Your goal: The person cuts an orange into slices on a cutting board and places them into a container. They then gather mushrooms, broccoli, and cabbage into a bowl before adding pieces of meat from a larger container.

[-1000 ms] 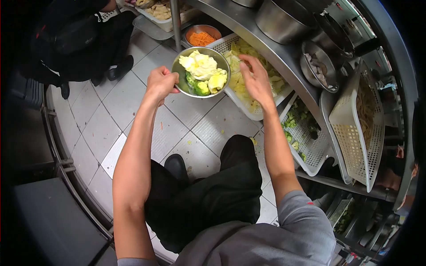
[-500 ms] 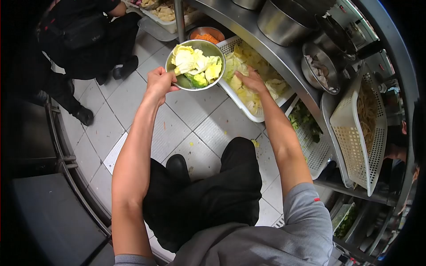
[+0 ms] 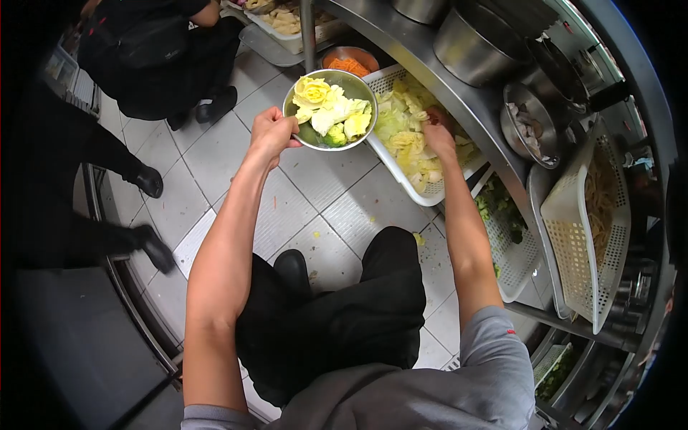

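My left hand [image 3: 273, 135] grips the near left rim of a round metal bowl [image 3: 304, 134], held up over the floor. Pale yellow cabbage pieces [image 3: 337, 109] and a little green broccoli lie inside it. My right hand [image 3: 438, 132] reaches into a white perforated basket [image 3: 401, 180] of cut cabbage [image 3: 406, 143] under the metal shelf. Its fingers are bent down among the leaves and partly hidden, so what they hold cannot be made out.
A bowl of orange shreds [image 3: 349, 66] is behind the metal bowl. Pots [image 3: 473, 43] stand on the shelf [image 3: 423, 64], with a noodle basket [image 3: 573, 236] at right. A broccoli basket [image 3: 512, 247] sits below. One person [image 3: 158, 57] crouches at upper left; another's shoe [image 3: 154, 247] is at left.
My right hand has shifted deeper into the basket, toward its back right side, and its fingers have bent downward. The view has moved slightly. At left, another person's legs have moved into view.
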Demonstrator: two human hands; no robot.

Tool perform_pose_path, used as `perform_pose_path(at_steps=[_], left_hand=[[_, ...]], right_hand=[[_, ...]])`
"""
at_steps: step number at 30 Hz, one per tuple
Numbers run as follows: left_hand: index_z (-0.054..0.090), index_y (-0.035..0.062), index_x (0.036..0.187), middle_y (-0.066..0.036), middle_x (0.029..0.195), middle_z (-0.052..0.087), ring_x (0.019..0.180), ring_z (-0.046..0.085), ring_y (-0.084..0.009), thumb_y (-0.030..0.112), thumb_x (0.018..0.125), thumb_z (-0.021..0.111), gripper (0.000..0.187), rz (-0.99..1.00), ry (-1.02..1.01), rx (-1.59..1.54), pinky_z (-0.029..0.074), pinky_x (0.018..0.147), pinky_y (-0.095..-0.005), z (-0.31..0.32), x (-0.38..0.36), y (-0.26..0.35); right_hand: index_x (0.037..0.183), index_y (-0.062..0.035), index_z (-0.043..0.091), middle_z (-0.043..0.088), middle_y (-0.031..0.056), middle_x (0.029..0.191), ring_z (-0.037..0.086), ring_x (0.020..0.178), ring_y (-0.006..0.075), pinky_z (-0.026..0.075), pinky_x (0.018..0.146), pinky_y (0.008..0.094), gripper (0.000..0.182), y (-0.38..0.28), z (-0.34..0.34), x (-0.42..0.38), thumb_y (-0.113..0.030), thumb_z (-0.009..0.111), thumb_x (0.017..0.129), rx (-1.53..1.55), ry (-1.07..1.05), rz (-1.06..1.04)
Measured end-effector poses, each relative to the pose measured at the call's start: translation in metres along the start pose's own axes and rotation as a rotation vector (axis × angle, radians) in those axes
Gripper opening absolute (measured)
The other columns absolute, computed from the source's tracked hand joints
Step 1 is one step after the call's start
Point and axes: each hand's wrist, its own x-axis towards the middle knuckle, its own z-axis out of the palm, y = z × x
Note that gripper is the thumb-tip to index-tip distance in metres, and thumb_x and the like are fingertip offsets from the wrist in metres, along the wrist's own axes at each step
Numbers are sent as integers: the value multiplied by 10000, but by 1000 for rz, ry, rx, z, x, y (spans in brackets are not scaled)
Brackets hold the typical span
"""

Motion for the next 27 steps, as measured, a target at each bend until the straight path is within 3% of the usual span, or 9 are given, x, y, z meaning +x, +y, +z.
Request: perform_pose_path(at_steps=[3, 6, 8, 10, 12, 18, 19, 24, 27], left_hand=[[464, 75, 729, -20, 694, 515, 537, 560, -115, -9, 768, 617, 179, 7, 4, 10, 608, 530, -285, -1, 1, 1], [468, 76, 734, -20, 693, 518, 536, 560, -114, -8, 767, 618, 175, 8, -3, 26, 608, 532, -285, 0, 4, -1], [470, 76, 739, -21, 694, 524, 536, 560, -114, -9, 767, 618, 173, 8, -12, 32, 609, 535, -287, 2, 6, -4], [472, 77, 745, -22, 696, 530, 535, 559, -114, -9, 768, 619, 172, 13, -24, 25, 611, 540, -290, 6, 7, -5], [475, 79, 752, -24, 699, 537, 544, 563, -115, -6, 771, 621, 171, 12, -30, 48, 608, 547, -293, 11, 5, -6], [467, 92, 754, -29, 718, 553, 589, 579, -123, 1, 780, 625, 184, -11, -45, 80, 593, 556, -299, 13, -4, -1], [461, 93, 751, -30, 721, 552, 590, 579, -125, -1, 777, 625, 191, -11, -43, 83, 594, 555, -300, 12, -4, 0], [430, 99, 740, -36, 723, 542, 608, 578, -134, -9, 760, 626, 224, -1, -38, 86, 596, 553, -303, 9, -3, -1], [421, 101, 732, -36, 721, 538, 616, 578, -134, -12, 756, 624, 234, 16, -46, 92, 598, 555, -305, 11, -3, -1]], right_hand=[[1207, 6, 634, 651, 181, 1183, 592, 1122, 273, 441, 968, 353, 409, -18, -23, -9, -227, 602, 872, 0, 34, 77], [1201, 4, 620, 654, 169, 1193, 591, 1137, 281, 417, 1006, 363, 404, -8, -28, -3, -221, 628, 866, -19, -40, -59], [1213, -13, 627, 650, 169, 1225, 583, 1183, 293, 421, 1017, 373, 421, -21, -17, 5, -245, 642, 862, -166, -225, 61], [1227, -36, 631, 651, 172, 1241, 585, 1201, 312, 435, 1013, 382, 435, -24, 6, 5, -267, 651, 859, -323, -264, 1], [1244, -67, 632, 658, 177, 1242, 596, 1193, 338, 456, 993, 391, 446, -15, 35, 3, -287, 654, 856, -483, -154, -246], [1281, -120, 599, 641, 225, 1223, 616, 1130, 380, 469, 967, 447, 476, -20, 21, 10, -319, 684, 858, -336, -143, -42], [1188, -74, 602, 658, 222, 1120, 622, 1068, 399, 479, 924, 476, 353, -47, 13, -10, -237, 659, 880, -305, -59, 2], [1003, -30, 570, 632, 180, 1013, 618, 938, 398, 497, 806, 465, 159, -105, -12, -57, -72, 640, 867, -466, 86, -566], [980, -45, 586, 620, 159, 1024, 615, 922, 362, 501, 777, 450, 209, -126, -17, -65, -23, 683, 796, -480, 160, -825]])
